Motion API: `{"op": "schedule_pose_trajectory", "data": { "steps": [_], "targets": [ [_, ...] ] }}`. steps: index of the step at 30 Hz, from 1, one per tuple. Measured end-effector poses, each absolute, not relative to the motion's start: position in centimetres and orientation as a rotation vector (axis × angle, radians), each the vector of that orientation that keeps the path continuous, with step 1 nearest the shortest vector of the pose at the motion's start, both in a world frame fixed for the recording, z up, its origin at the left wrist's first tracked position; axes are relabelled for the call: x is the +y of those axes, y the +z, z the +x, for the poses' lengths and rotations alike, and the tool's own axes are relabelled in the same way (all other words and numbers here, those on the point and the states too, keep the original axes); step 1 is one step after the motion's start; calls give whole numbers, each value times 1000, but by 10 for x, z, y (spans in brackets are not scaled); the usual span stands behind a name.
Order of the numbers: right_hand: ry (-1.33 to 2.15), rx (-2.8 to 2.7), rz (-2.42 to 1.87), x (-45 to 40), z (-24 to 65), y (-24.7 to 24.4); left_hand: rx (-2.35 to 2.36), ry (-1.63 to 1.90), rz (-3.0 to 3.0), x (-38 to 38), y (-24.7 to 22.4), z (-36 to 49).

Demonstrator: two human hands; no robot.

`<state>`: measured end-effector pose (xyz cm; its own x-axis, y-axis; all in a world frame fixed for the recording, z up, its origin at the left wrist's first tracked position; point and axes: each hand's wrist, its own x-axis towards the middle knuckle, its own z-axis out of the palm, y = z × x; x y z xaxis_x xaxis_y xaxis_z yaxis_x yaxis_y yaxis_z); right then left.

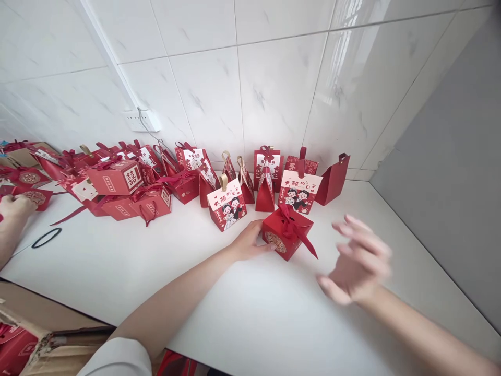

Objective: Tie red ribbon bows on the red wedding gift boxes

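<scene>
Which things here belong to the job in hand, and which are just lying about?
In the job:
red card gift box with a red ribbon bow, held by the left hand
probably the pink-topped red card boxes printed with a couple, behind it

Just about:
thin black oval loop
white plastic wall socket

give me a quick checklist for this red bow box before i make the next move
- Left hand on the red bow box: ok
- Box base resting on the table: ok
- Ribbon tied on top: ok
- Right hand on the box: not ok, raised off to its right
- Other person's hand away from the box: ok
- Box filled inside: cannot tell, lid closed
</scene>
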<state>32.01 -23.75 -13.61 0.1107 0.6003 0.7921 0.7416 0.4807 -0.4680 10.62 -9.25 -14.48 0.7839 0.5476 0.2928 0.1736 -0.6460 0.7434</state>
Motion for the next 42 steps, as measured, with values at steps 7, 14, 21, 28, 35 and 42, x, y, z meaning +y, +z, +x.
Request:
{"op": "schedule_pose_trajectory", "data": {
  "steps": [7, 14, 21, 28, 35, 42],
  "targets": [
    [440, -1388, -1404, -221, 307, -166, 558, 714, 2156, -93, -152, 103],
    [803, -1253, -1235, -218, 308, -164, 388, 723, 2004, -95, -144, 98],
    [1097, -1043, -1072, -216, 311, -167, 380, 550, 1824, -102, -143, 102],
    [1087, -1159, -1038, -214, 311, -159, 556, 648, 1793, -100, -150, 105],
    [1145, -1214, -954, -214, 316, -155, 588, 731, 1849, -96, -153, 104],
    [1120, -1219, -915, -214, 319, -156, 506, 723, 2037, -102, -145, 103]
  ]
}}
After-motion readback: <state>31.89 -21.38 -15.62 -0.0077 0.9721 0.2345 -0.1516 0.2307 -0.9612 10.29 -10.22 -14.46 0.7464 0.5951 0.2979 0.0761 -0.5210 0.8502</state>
